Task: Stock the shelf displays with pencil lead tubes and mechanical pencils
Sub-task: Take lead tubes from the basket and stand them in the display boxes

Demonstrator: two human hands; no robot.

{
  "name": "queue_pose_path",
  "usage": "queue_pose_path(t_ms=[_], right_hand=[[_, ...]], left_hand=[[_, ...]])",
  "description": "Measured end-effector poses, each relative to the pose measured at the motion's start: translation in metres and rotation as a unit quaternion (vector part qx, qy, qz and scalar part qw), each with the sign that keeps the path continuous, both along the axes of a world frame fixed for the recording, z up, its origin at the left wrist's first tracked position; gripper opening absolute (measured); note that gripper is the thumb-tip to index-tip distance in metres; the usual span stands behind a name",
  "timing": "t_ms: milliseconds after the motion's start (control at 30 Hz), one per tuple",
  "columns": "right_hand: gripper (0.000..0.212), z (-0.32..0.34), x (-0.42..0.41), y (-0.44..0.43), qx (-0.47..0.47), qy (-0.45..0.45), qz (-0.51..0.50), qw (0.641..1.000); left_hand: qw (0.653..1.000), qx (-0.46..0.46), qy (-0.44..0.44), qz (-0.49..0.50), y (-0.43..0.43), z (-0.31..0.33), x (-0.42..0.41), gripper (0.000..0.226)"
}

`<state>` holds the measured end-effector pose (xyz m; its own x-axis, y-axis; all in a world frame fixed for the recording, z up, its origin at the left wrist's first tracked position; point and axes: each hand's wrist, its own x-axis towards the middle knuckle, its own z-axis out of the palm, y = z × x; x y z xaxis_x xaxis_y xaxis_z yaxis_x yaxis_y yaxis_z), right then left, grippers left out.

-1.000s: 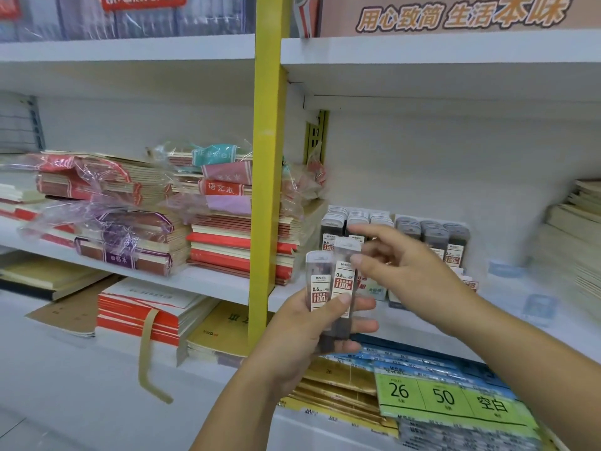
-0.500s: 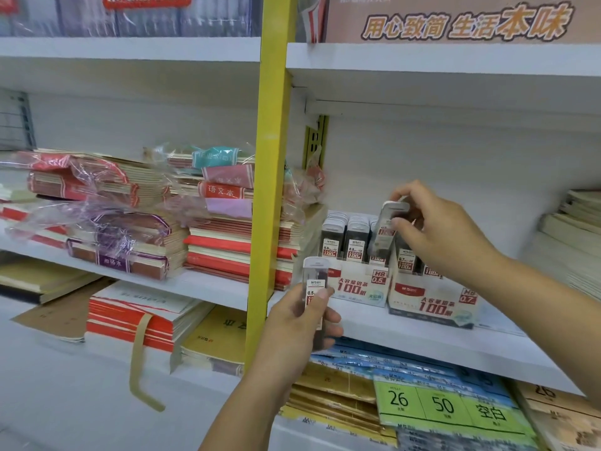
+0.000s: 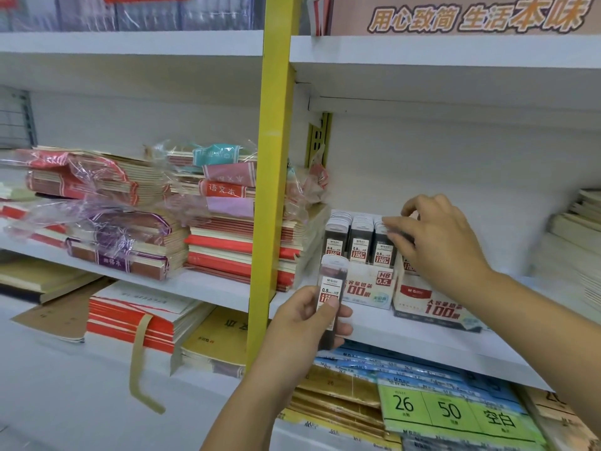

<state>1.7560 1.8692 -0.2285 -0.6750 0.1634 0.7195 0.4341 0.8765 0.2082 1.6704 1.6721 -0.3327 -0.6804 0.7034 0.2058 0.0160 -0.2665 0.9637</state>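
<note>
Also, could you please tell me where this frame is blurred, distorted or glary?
In the head view, the right hand and the notebook stacks at the right edge smear with blur; the yellow post leans from wide-angle distortion; plastic wrap glints; the lead tube label in the left hand is legible.

The white shelf (image 3: pixel 390 327) bears notebook stacks (image 3: pixel 240 245), two display boxes (image 3: pixel 369 289) and, blurred rightward, perhaps more notebooks (image 3: pixel 575 242).
</note>
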Motion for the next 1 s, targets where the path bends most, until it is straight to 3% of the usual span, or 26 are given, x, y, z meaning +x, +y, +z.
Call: queue_pose_path(t_ms=[100,233,300,367,433,533,633,800,933,1000], right_hand=[[0.033,-0.008,0.008,-0.021,-0.094,0.047,0.098,0.990],[0.033,-0.022,0.012,-0.053,-0.377,-0.004,0.245,0.893],[0.032,-0.026,0.012,-0.061,-0.419,-0.050,0.260,0.868],[0.024,-0.023,0.014,-0.063,-0.407,-0.052,0.275,0.870],[0.019,-0.015,0.016,-0.059,-0.393,0.012,0.290,0.873],[0.012,0.004,0.019,-0.046,-0.322,0.117,0.277,0.898],[0.014,0.016,0.012,-0.037,-0.226,0.103,0.237,0.939],[0.020,0.015,-0.009,-0.027,-0.145,0.004,0.164,0.976],[0.032,0.020,-0.017,-0.020,-0.198,0.015,0.156,0.968],[0.029,0.021,-0.023,-0.015,-0.175,0.019,0.138,0.975]], left_hand=[[1.000,-0.002,0.011,0.004,0.001,0.002,0.002,0.015],[0.999,0.008,0.035,-0.004,0.003,0.004,0.004,0.015],[0.999,0.012,0.037,-0.007,0.005,0.005,0.006,0.015],[0.999,0.011,0.048,0.012,0.008,0.005,0.006,0.014],[0.992,0.003,0.099,0.081,0.013,0.001,0.005,0.010],[0.943,-0.067,0.259,0.200,0.018,-0.003,0.002,0.037],[0.899,-0.111,0.363,0.218,0.023,-0.006,0.002,0.059],[0.886,-0.144,0.382,0.219,0.031,-0.014,-0.003,0.072],[0.886,-0.130,0.388,0.218,0.030,-0.017,-0.006,0.071],[0.886,-0.127,0.392,0.215,0.031,-0.018,-0.006,0.070]])
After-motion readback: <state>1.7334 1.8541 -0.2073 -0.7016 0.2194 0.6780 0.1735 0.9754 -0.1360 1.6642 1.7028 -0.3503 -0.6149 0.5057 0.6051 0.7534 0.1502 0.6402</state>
